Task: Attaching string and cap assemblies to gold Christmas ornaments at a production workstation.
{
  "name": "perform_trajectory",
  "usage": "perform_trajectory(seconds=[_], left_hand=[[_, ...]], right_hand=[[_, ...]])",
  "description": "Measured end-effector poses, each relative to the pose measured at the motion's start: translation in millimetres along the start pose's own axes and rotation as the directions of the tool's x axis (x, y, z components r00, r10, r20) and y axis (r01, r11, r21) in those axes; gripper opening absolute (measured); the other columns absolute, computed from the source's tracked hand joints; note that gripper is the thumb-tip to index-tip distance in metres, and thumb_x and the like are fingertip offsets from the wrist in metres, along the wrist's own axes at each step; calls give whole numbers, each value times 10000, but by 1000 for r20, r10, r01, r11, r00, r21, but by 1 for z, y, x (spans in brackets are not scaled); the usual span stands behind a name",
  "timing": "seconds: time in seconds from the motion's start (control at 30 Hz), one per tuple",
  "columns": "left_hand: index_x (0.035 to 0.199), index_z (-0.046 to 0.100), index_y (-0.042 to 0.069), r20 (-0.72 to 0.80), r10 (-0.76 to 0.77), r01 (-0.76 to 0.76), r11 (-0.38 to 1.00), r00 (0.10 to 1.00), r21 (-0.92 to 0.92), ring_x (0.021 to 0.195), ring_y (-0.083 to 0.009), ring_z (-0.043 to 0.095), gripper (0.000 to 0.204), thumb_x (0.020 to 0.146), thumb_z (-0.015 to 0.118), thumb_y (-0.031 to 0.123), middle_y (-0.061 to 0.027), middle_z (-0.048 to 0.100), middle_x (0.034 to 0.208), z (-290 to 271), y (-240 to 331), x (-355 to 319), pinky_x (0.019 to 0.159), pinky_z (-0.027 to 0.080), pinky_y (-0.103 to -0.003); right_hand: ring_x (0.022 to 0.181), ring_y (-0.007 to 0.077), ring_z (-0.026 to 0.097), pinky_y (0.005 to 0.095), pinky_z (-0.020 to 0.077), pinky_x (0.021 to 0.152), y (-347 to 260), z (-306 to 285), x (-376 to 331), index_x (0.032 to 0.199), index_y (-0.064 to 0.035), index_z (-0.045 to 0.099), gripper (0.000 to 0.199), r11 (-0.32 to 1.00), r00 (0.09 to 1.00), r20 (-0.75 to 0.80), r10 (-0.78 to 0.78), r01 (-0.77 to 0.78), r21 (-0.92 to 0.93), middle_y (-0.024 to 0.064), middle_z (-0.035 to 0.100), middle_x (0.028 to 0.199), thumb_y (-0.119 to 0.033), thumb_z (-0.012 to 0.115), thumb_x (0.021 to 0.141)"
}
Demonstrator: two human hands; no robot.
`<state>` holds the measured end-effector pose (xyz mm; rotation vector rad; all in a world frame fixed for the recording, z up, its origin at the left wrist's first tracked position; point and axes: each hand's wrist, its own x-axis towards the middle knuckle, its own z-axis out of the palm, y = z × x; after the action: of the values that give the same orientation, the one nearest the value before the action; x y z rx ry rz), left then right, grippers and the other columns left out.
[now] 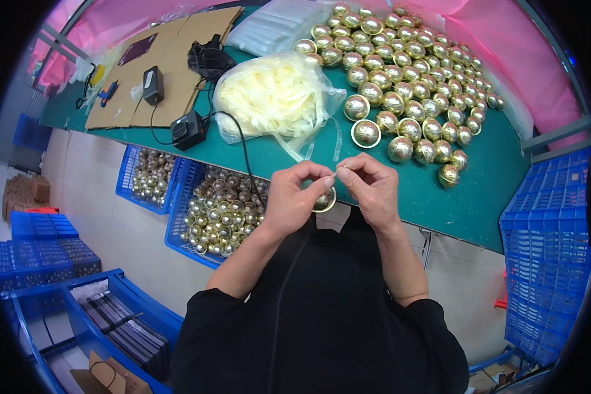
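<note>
My left hand (301,198) and my right hand (374,190) meet just off the table's near edge, fingertips close together. Each is closed in a pinch on a thin pale ribbon (335,173), mostly hidden by the fingers. Below the fingertips, partly behind my left hand, a gold ball with a flared rim (325,201) shows; whether it hangs from the ribbon I cannot tell. Just beyond my hands, a clear plastic bag of pale yellow ribbons (272,98) lies on the green table (368,172), with a few loose ends trailing toward me.
Many similar gold balls (410,129) cover the table's right side. Left of the bag are black power adapters (188,129) with cables, on cardboard (180,79). Blue crates of metallic balls (171,233) stand below the table's left edge; a tall blue crate (545,256) is at right.
</note>
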<state>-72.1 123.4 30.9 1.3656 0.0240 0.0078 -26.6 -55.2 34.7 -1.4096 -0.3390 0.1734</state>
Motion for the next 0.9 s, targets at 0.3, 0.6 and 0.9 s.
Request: perform_trajectory(seconds=[0.3,0.6,0.9], left_hand=[[1027,721,-40,-556,301,-213,952,775,219,847,-131,695,79,990,669,8,-71,747,954,-108,25,-62,821,546,-259],[1188,744,-26,-656,384,271,689,650,673,903,-110,661,249,960,733,75,-60,760,1037,-197,-69,-78,823,521,-261],[1118,761,-10,-363,520,-178,728,774,662,1060,-203,693,195,931,709,9,-117,754,1126,-97,-20,-36,949,527,-320]], right_hand=[[692,170,635,299,517,618,29,-22,21,1129,-13,732,236,630,957,126,-260,267,-729,97,684,917,-14,754,894],[845,304,675,399,553,705,45,28,35,1104,-73,747,281,499,891,357,-279,453,-739,104,661,949,-17,782,832],[1022,241,683,347,537,886,34,10,33,1014,-37,759,122,746,934,198,-297,357,-562,100,724,1066,-6,726,901]])
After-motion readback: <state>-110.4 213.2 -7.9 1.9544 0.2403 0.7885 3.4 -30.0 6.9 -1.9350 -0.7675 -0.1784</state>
